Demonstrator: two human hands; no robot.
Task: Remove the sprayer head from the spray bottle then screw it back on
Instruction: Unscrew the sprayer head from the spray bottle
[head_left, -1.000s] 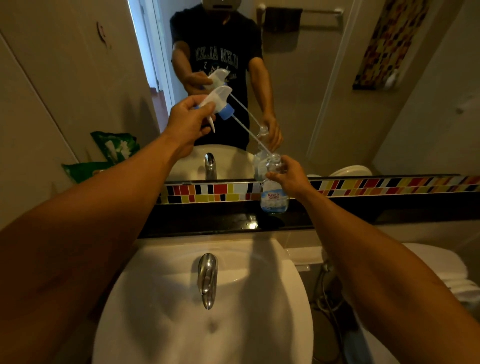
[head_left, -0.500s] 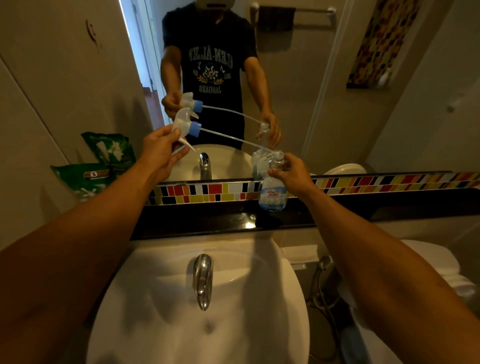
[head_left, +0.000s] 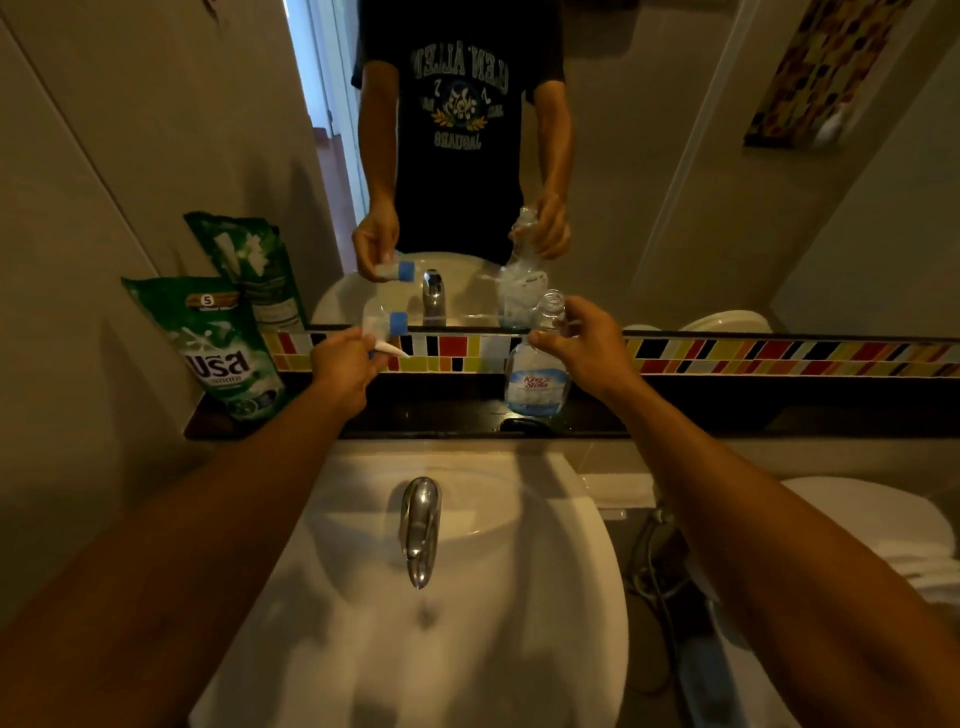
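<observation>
Removal looks done: the sprayer head (head_left: 383, 326) is clear of the spray bottle (head_left: 537, 371), held well to the left of it in the left hand (head_left: 345, 364), whose fingers are closed around the white body with the trigger poking out to the right and the blue screw collar (head_left: 399, 324) facing the bottle. The dip tube is too faint to trace here; whether its tip is out of the neck or not, I cannot tell. The right hand (head_left: 587, 349) is clamped around the bottle's shoulder, just below the open neck (head_left: 554, 300), and the bottle stands upright on the dark counter (head_left: 452, 410) behind the sink (head_left: 415, 597), in front of the tiled strip under the mirror.

So the task appears to sit at its halfway point, with the screwing-back part not yet begun. The next move calls for bringing the head back over the neck, feeding the thin tube down the narrow opening first, then seating the collar squarely on the threads before turning. The right hand should keep the light bottle from spinning or tipping; a tilted collar would likely cross-thread.
</observation>
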